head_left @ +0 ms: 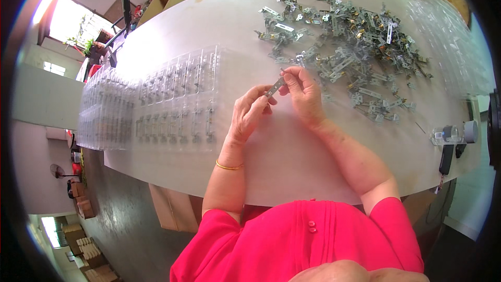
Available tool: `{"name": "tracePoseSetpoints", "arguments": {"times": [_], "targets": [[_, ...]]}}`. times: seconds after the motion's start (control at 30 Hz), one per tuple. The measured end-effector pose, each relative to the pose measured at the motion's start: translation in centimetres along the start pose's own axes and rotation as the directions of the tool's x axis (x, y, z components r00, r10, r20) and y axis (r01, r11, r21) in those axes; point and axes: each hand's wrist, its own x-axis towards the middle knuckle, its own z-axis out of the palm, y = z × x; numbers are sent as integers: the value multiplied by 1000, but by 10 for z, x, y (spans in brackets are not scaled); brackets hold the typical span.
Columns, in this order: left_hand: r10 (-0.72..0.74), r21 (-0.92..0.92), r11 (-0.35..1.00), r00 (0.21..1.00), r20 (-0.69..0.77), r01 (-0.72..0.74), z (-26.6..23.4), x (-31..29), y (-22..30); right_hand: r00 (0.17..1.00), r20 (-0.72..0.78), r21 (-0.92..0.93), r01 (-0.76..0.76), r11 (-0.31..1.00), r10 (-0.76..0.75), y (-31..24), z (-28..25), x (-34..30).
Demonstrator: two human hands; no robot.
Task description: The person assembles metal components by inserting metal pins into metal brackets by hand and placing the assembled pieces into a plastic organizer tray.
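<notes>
Between my two hands, above the middle of the table, is a small metal bracket (275, 87), a flat silvery strip with holes. My left hand (250, 110) pinches its lower left end between thumb and fingers. Closed round its upper right end is my right hand (304, 94). Beyond and to the right spreads a heap of similar metal brackets (360, 36), some with brass-coloured bits. Left of my hands lies a clear plastic tray (215, 78) with rows of slots, several of them filled with metal pieces.
Stacked clear trays (104, 109) stand at the table's left edge. More clear plastic trays (449, 42) lean at the far right. A clear bottle (449, 134) lies at the right edge, near a dark phone-like object (446, 159). An open cardboard box (169, 0) sits past the far left edge.
</notes>
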Motion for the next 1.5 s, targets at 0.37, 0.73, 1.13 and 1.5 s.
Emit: {"name": "tracePoseSetpoints", "arguments": {"times": [0.37, 0.73, 1.13, 1.5], "targets": [[-6, -448, 892, 991, 133, 65, -3, 4, -20, 968, -59, -228, 224, 948, -243, -1, 2, -2], [45, -414, 910, 999, 16, -34, 1, 8, -24, 976, 93, -399, 219, 890, -198, -9, 7, -14], [31, -362, 932, 999, 16, -23, 2, 8, -24, 902, 288, -445, 423, 789, -322, -9, 1, -9], [-144, -412, 894, 983, 114, 179, -5, 5, -11, 995, -3, -63, 99, 993, -99, 8, 4, -4]]}}
